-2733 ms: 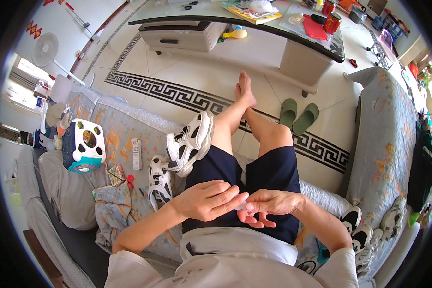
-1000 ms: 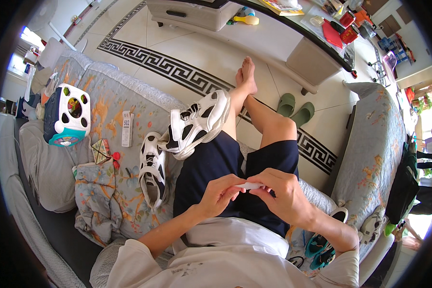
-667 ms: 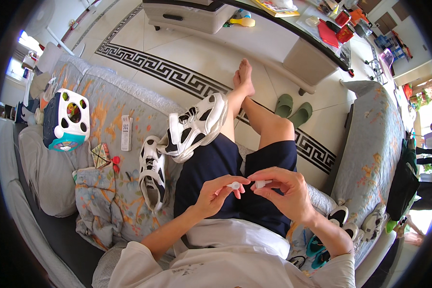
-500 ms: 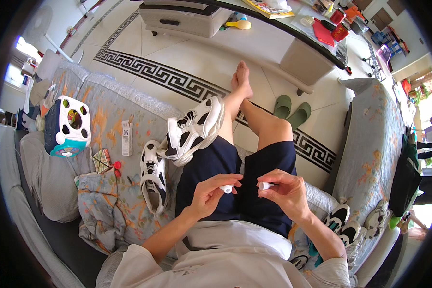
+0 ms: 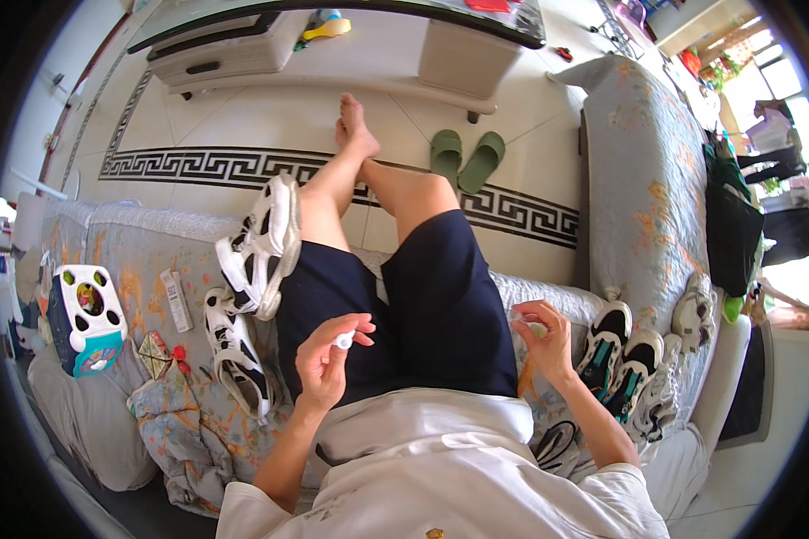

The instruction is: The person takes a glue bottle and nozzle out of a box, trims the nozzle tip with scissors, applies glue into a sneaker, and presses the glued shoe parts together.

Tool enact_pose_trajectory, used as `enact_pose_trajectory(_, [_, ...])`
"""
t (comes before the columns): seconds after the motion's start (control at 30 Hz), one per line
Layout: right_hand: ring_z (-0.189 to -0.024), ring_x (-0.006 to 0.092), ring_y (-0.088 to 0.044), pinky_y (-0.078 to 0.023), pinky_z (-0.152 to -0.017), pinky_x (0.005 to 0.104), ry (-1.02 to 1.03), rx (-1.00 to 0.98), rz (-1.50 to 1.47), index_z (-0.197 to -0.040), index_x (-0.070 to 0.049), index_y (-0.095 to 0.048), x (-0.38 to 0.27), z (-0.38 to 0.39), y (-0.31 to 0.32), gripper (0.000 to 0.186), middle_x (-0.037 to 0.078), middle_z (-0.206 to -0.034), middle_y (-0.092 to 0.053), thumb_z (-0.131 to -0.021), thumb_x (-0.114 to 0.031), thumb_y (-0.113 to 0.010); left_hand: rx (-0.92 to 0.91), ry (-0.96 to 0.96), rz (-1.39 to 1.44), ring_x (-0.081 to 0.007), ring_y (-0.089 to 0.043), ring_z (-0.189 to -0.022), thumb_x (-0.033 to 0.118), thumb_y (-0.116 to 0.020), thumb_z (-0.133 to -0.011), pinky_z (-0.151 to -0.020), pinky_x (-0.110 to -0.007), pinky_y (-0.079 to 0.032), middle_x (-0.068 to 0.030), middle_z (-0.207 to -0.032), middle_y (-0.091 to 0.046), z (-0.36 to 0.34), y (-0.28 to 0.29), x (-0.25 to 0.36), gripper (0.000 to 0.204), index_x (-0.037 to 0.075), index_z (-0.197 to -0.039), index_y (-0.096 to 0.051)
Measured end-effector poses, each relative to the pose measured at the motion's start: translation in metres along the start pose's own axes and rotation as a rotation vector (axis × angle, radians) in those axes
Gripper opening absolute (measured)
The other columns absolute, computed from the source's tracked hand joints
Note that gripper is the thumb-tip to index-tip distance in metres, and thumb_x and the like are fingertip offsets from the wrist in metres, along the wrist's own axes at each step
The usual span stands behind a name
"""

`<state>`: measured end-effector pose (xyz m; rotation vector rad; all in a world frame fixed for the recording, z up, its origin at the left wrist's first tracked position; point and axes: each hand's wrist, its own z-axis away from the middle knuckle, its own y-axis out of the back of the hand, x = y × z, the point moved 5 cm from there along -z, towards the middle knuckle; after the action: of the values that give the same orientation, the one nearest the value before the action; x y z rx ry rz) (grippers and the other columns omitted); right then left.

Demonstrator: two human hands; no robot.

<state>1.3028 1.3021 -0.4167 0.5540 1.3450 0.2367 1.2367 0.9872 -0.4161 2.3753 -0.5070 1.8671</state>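
Note:
Over my left thigh, my left hand (image 5: 322, 359) pinches a small white tube (image 5: 343, 340) with a rounded end between thumb and fingers. My right hand (image 5: 546, 340) is raised past my right thigh, thumb and fingertips drawn together around a small pale piece (image 5: 537, 330) too blurred to name. A white-and-black sneaker (image 5: 265, 247) leans against my left thigh. Its mate, another white-and-black sneaker (image 5: 234, 350), lies beside it on the floral sofa cover. A narrow white box (image 5: 176, 301) rests further left.
A white, teal and navy toy (image 5: 92, 319) stands on the sofa at far left. Several sneakers (image 5: 634, 364) sit to my right. Green slippers (image 5: 481, 162) lie on the tiled floor, before a low table with drawers (image 5: 234, 54).
My hands have moved apart, the left staying with the white tube and the right going outward to the right. The view has turned to the right.

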Motion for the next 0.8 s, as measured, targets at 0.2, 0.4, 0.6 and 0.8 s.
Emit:
enact_pose_trajectory(0.2, [-0.079,0.0319,-0.055,-0.045,-0.073,0.0382,0.077,0.061,0.453,-0.090,-0.001,-0.066,0.051,0.040,0.032,0.023,0.012,-0.081,-0.062,-0.067,0.003,-0.068,-0.002,0.076,-0.008,-0.0258,-0.064,-0.091,0.011,-0.047,-0.098,-0.074,-0.034,-0.055,-0.0219,-0.111,-0.062,0.005,-0.006,-0.006,0.024,-0.002,-0.116,-0.056])
enact_pose_trajectory(0.4, [-0.082,0.0315,-0.055,-0.044,-0.076,0.0409,0.004,0.286,0.615,-0.095,-0.001,-0.059,0.084,0.056,0.047,0.027,0.012,-0.085,-0.060,-0.069,0.003,-0.066,0.044,0.028,-0.029,-0.0262,-0.064,-0.090,0.011,-0.049,-0.097,-0.077,-0.036,-0.054,-0.0246,-0.109,-0.061,0.004,-0.010,0.003,0.020,0.001,-0.114,-0.048])
enact_pose_trajectory(0.6, [-0.094,0.0259,-0.058,-0.048,-0.079,0.0354,0.131,0.006,0.368,-0.107,0.000,-0.056,0.021,0.044,0.004,0.035,0.014,-0.107,-0.058,-0.074,0.003,-0.066,0.038,-0.007,-0.040,-0.0267,-0.053,-0.112,-0.002,-0.063,-0.084,-0.090,-0.035,-0.047,-0.0192,-0.122,-0.055,-0.003,-0.021,0.005,0.015,0.000,-0.099,-0.064])
enact_pose_trajectory(0.8, [-0.108,0.0204,-0.058,-0.049,-0.090,0.0326,0.034,-0.483,-1.007,-0.121,0.003,-0.054,-0.068,0.013,-0.119,0.036,0.014,-0.119,-0.057,-0.086,0.006,-0.061,0.134,0.233,0.135,-0.0192,-0.055,-0.108,-0.001,-0.067,-0.083,-0.089,-0.030,-0.046,-0.0152,-0.128,-0.051,0.012,-0.041,0.002,0.018,0.002,-0.100,-0.068])
